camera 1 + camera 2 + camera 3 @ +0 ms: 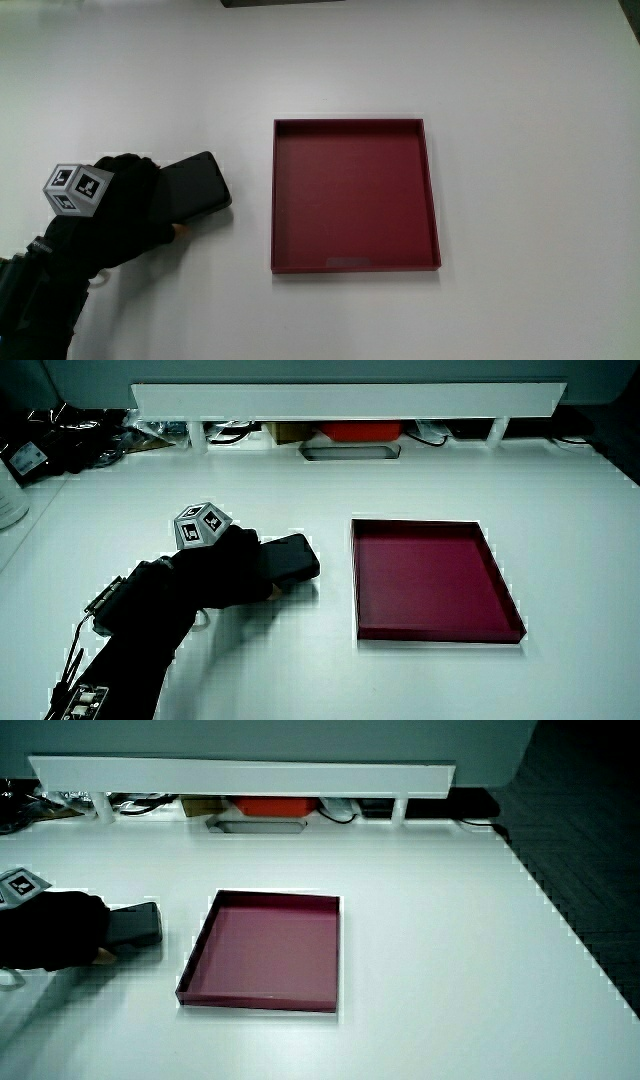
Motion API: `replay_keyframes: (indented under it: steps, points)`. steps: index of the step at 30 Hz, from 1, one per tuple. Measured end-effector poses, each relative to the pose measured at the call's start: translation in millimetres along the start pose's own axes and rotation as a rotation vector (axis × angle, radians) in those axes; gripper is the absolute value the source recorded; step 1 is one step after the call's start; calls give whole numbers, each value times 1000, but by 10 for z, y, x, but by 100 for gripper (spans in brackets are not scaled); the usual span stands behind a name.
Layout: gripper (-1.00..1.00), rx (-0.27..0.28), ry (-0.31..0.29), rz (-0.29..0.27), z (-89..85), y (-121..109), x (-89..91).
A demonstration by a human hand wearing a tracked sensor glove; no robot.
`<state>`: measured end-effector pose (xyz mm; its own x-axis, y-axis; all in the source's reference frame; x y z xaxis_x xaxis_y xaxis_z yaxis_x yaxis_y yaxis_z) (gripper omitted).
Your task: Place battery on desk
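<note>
The battery (pixel 197 186) is a flat black slab with rounded corners, lying on the white desk beside the dark red tray (pixel 350 190). The gloved hand (pixel 122 212) covers the end of the battery nearer to the person, fingers curled around it, one bare fingertip showing under its edge. The patterned cube (pixel 77 188) sits on the back of the hand. Both side views show the same: battery (pixel 291 558) (pixel 138 925) sticking out from under the hand (pixel 215 575) (pixel 50 932), a short gap from the tray (pixel 430 575) (pixel 265 950). The tray holds nothing.
A low white partition (pixel 350 400) (pixel 240 775) runs along the table's edge farthest from the person, with a red item (pixel 362 431), a grey slot and cables under it. Dark clutter (pixel 40 440) sits at the partition's end nearest the hand.
</note>
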<state>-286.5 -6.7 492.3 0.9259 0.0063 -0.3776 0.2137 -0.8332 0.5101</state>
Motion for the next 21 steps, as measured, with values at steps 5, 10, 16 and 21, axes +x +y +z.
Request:
replay_keyframes:
  steps: [5, 10, 16, 21]
  points:
    - [0, -21, -5, 18, -58, 11, -43]
    - [0, -24, -4, 43, -114, 21, -112]
    - [-4, -22, 14, 51, -128, 28, -119]
    - [-26, -34, 6, 58, -145, 27, -119]
